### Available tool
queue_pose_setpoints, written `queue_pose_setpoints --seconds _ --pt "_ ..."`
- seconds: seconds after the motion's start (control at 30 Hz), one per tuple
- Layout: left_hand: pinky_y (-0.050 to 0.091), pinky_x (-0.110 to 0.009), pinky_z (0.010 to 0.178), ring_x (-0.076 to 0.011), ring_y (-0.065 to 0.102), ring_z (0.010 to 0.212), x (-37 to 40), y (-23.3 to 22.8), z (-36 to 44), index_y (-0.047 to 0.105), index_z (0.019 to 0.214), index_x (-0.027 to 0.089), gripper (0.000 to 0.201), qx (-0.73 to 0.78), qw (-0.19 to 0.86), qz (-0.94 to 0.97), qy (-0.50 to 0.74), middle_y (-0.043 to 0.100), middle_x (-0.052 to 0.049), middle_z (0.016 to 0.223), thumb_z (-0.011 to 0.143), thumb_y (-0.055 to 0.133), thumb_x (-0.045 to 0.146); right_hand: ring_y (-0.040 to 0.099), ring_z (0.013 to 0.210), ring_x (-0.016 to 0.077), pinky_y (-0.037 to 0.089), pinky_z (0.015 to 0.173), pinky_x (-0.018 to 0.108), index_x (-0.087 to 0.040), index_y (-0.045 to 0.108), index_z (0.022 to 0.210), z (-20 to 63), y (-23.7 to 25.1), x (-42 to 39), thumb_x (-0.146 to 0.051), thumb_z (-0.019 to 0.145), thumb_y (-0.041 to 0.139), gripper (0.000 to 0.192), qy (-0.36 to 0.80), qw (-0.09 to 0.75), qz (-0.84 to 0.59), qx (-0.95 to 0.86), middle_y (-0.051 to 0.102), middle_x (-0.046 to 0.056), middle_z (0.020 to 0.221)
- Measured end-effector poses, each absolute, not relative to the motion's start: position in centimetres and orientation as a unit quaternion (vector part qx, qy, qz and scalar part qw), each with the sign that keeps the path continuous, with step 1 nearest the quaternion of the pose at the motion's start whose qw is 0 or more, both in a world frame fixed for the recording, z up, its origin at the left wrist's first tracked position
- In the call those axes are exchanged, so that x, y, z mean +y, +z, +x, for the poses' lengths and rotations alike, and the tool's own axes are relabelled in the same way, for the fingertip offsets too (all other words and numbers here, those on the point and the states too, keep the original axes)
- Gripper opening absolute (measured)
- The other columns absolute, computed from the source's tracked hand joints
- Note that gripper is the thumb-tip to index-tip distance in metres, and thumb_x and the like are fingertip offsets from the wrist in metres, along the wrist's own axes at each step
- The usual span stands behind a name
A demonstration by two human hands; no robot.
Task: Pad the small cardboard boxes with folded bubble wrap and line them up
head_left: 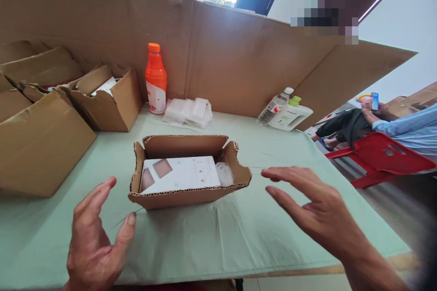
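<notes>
Hands come first, nearest the camera: left hand (94,236) spread with fingers and thumb apart, holding nothing, just short of the near-left corner of the small carton; right hand (309,207) also spread flat, palm down, holding nothing, hovering off the carton's right end; neither touches it. Between them, on the pale green cloth of the table (239,236), sits the small open carton (189,173), flaps up, with a white product box (180,173) lying flat inside and a bit of clear plastic wrap (225,173) tucked at its right end. Judged from this, the step in hand looks like closing in on the carton from both sides; the next move would call for both palms to meet its short walls evenly. Print on the white box is too small to read. Farther back: larger cartons (105,100) at left; 1 orange bottle (156,79), label unreadable; folded plastic bags (189,111); 1 clear bottle (275,107) beside a white jug (290,116) with illegible writing; then the cardboard screen (239,54); another person sits on a red chair (382,154) at far right.
</notes>
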State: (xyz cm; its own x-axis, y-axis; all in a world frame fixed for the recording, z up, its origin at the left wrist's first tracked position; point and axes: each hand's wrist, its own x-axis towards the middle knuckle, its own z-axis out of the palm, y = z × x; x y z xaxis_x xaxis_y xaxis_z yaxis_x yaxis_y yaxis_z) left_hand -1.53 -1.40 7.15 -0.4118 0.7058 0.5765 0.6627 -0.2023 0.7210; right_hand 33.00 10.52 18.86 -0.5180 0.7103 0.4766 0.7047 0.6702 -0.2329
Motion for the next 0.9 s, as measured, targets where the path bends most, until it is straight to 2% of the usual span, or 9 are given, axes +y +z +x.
queue_pose_setpoints --seconds 0.13,0.2,0.3,0.4,0.6,0.67,0.77,0.83,0.9 --pt "0.042 -0.057 0.114 -0.0339 0.054 0.132 -2.8 3.0 -1.8 0.041 0.149 0.03 0.067 0.698 0.225 0.436 0.522 0.05 -0.01 0.149 0.088 0.066 0.046 0.07 0.091 0.0234 0.058 0.076 0.037 -0.024 0.056 0.136 32.8 12.9 10.7 -0.043 0.09 0.065 0.05 0.141 0.244 -0.448 -0.848 0.073 0.009 0.114" --pt "0.048 -0.054 0.11 -0.0339 0.056 0.131 -2.9 2.1 -1.6 0.041 0.147 0.03 0.067 0.698 0.303 0.403 0.508 0.049 -0.011 0.151 0.088 0.065 0.049 0.069 0.091 0.0241 0.058 0.075 0.037 -0.024 0.057 0.133 31.1 10.6 11.1 -0.041 0.088 0.065 0.049 0.202 0.229 -0.438 -0.845 0.072 0.01 0.114" --pt "0.056 -0.047 0.101 -0.0314 0.063 0.123 -1.1 2.7 -0.8 0.043 0.144 0.027 0.066 0.678 0.364 0.394 0.503 0.053 -0.012 0.145 0.086 0.066 0.051 0.067 0.086 0.023 0.056 0.073 0.035 -0.021 0.063 0.116 28.5 9.1 12.4 -0.032 0.089 0.059 0.029 0.242 0.235 -0.436 -0.834 0.073 0.008 0.103" --pt "0.057 -0.044 0.099 -0.028 0.066 0.116 2.5 4.1 1.1 0.046 0.139 0.022 0.061 0.637 0.382 0.427 0.516 0.057 -0.013 0.139 0.085 0.065 0.045 0.065 0.074 0.0213 0.053 0.065 0.033 -0.02 0.064 0.095 28.9 8.7 13.3 -0.031 0.087 0.055 0.016 0.209 0.266 -0.486 -0.806 0.071 0.007 0.088" --pt "0.048 -0.043 0.11 -0.0252 0.059 0.127 7.0 4.4 6.0 0.048 0.141 0.023 0.055 0.516 0.445 0.562 0.469 0.055 -0.011 0.146 0.088 0.06 0.031 0.057 0.051 0.0166 0.045 0.043 0.028 -0.021 0.06 0.074 36.2 7.0 7.4 -0.048 0.09 0.058 0.032 0.105 0.335 -0.614 -0.707 0.066 0.005 0.07" --pt "0.051 -0.042 0.106 -0.0252 0.061 0.123 7.2 4.3 6.6 0.05 0.14 0.023 0.052 0.508 0.458 0.572 0.454 0.058 -0.011 0.143 0.09 0.059 0.033 0.062 0.057 0.0194 0.048 0.045 0.029 -0.02 0.065 0.085 37.6 6.3 4.4 -0.05 0.09 0.06 0.031 0.08 0.344 -0.624 -0.697 0.07 0.007 0.077" --pt "0.058 -0.035 0.088 -0.0242 0.066 0.111 7.4 4.5 6.4 0.056 0.134 0.024 0.046 0.531 0.451 0.578 0.424 0.063 -0.01 0.132 0.09 0.059 0.04 0.071 0.095 0.0302 0.06 0.074 0.04 -0.019 0.064 0.12 38.5 5.1 2.4 -0.055 0.088 0.064 0.047 0.092 0.355 -0.624 -0.69 0.073 0.012 0.109" --pt "0.058 -0.029 0.071 -0.022 0.067 0.098 7.5 4.8 6.1 0.062 0.124 0.025 0.04 0.561 0.412 0.597 0.399 0.066 -0.008 0.122 0.089 0.059 0.043 0.062 0.122 0.0358 0.056 0.096 0.049 -0.02 0.049 0.143 39.1 4.2 3.0 -0.063 0.084 0.067 0.075 0.143 0.375 -0.607 -0.686 0.064 0.016 0.135" --pt "0.052 -0.026 0.058 -0.0183 0.063 0.079 7.4 4.9 5.9 0.066 0.111 0.024 0.033 0.587 0.355 0.617 0.387 0.065 -0.007 0.108 0.087 0.061 0.046 0.05 0.137 0.0385 0.05 0.107 0.053 -0.021 0.029 0.158 39.8 3.4 4.3 -0.073 0.078 0.068 0.103 0.202 0.405 -0.572 -0.684 0.049 0.017 0.152"
